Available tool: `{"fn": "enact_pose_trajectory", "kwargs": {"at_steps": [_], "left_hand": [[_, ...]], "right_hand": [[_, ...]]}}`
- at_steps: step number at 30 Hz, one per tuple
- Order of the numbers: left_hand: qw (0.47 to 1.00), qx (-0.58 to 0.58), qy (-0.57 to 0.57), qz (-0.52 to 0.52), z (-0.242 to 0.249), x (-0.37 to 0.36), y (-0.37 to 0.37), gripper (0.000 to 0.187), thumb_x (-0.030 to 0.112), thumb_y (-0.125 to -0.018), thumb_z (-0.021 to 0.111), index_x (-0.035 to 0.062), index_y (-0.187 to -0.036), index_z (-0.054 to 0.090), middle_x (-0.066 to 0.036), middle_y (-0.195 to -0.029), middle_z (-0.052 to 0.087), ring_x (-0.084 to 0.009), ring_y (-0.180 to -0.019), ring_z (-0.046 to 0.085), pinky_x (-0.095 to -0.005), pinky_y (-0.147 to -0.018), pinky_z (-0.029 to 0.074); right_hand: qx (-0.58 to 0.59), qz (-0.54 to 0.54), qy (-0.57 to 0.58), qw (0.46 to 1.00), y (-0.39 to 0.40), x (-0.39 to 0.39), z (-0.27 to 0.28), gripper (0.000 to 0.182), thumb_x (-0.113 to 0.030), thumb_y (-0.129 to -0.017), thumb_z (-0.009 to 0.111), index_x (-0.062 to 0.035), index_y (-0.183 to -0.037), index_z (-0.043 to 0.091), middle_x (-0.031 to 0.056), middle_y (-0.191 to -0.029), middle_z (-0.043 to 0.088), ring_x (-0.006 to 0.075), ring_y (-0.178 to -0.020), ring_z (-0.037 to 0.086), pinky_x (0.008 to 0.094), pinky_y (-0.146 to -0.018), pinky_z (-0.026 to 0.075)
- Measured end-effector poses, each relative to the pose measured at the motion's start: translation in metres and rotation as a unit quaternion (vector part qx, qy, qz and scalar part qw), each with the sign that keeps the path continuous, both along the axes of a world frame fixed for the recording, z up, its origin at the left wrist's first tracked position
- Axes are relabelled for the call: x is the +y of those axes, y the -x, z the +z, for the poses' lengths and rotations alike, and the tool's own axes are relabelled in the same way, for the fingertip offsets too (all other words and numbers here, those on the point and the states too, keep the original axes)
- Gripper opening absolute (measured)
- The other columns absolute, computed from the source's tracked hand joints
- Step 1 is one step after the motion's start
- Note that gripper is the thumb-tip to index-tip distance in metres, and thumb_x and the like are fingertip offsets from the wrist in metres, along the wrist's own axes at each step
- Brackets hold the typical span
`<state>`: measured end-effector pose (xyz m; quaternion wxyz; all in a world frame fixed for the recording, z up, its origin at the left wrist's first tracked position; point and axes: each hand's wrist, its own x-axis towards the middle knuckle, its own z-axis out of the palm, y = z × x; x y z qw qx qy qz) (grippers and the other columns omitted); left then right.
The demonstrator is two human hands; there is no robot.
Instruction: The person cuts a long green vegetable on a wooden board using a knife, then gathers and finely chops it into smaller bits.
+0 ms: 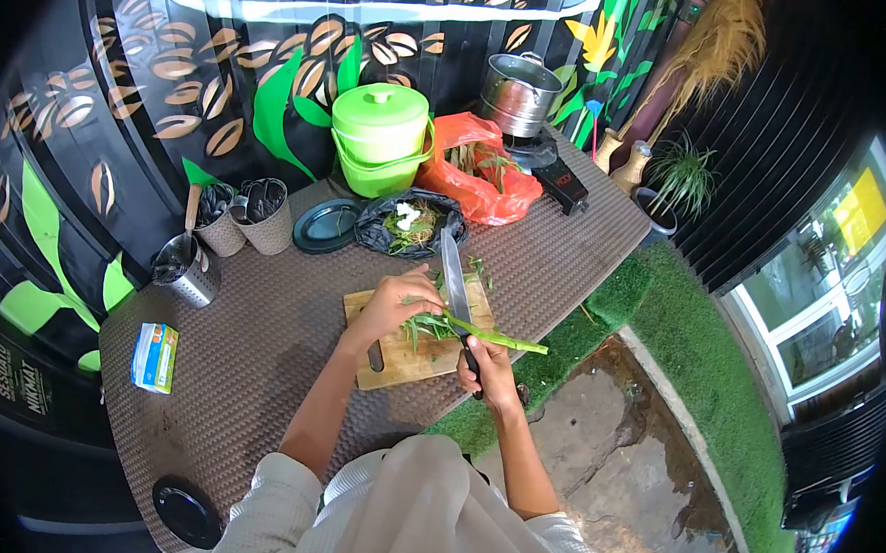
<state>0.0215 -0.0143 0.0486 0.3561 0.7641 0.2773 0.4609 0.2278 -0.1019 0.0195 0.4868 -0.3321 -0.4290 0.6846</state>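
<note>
My right hand [491,375] is wrapped round the black handle of a kitchen knife [452,268], whose long blade points away from me over the cutting board [403,373]. A long green stalk [508,341] lies across the knife near the base of the blade, its thick end sticking out past my right hand. Fingers of my left hand [402,302] are closed on the stalk's other end, above the board. Beneath the hands, cut green leaves [422,328] are scattered on the wood. Part of the stalk inside the left fingers is hidden.
Behind the board sit a black plastic bag [370,230] of trimmings, dark plates [325,226], a red plastic bag [502,206] and a lime-green bucket [379,123]. A steel pot [520,88] stands at the back. Utensil holders [267,229] and a tissue pack [155,358] are left.
</note>
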Motion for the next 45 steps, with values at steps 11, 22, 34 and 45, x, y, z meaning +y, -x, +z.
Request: {"fn": "enact_pose_trajectory", "kwargs": {"at_steps": [11,22,34,45], "left_hand": [[0.999,-0.018,-0.020,-0.025,-0.002,-0.001,-0.006,0.008,-0.002,-0.078,0.065,-0.0021,-0.084,0.070,-0.009,-0.075,0.070,-0.0183,-0.072,0.066,-0.0445,-0.111,0.031],[0.999,-0.026,0.036,-0.016,-0.007,-0.006,-0.009,0.007,-0.001,-0.077,0.066,-0.0013,-0.082,0.070,-0.010,-0.076,0.070,-0.0181,-0.074,0.066,-0.0432,-0.110,0.032],[0.999,-0.030,0.003,-0.027,-0.008,0.003,-0.004,0.012,0.003,-0.078,0.067,-0.0001,-0.089,0.071,-0.008,-0.076,0.068,-0.0177,-0.078,0.062,-0.0405,-0.105,0.037],[0.998,-0.041,0.022,-0.044,-0.007,0.003,-0.009,0.009,0.004,-0.078,0.069,-0.0007,-0.085,0.072,-0.008,-0.074,0.069,-0.0155,-0.073,0.060,-0.0389,-0.105,0.035]], "right_hand": [[-0.009,0.005,0.016,1.000,0.003,0.001,-0.008,0.031,-0.030,-0.100,0.048,-0.0065,-0.079,0.046,0.0008,-0.050,0.041,0.0082,-0.037,0.034,0.0230,-0.035,0.026],[-0.061,-0.022,0.024,0.998,0.005,0.004,-0.014,0.034,-0.030,-0.099,0.048,-0.0064,-0.075,0.046,0.0005,-0.050,0.040,0.0089,-0.037,0.034,0.0236,-0.036,0.027],[-0.043,-0.003,0.022,0.999,-0.003,0.007,-0.006,0.041,-0.034,-0.100,0.047,-0.0070,-0.068,0.044,0.0011,-0.049,0.040,0.0089,-0.036,0.034,0.0241,-0.036,0.027],[-0.012,0.006,0.007,1.000,-0.001,0.012,-0.021,0.033,-0.030,-0.100,0.046,-0.0065,-0.076,0.046,0.0023,-0.051,0.042,0.0090,-0.037,0.034,0.0238,-0.036,0.027]]}}
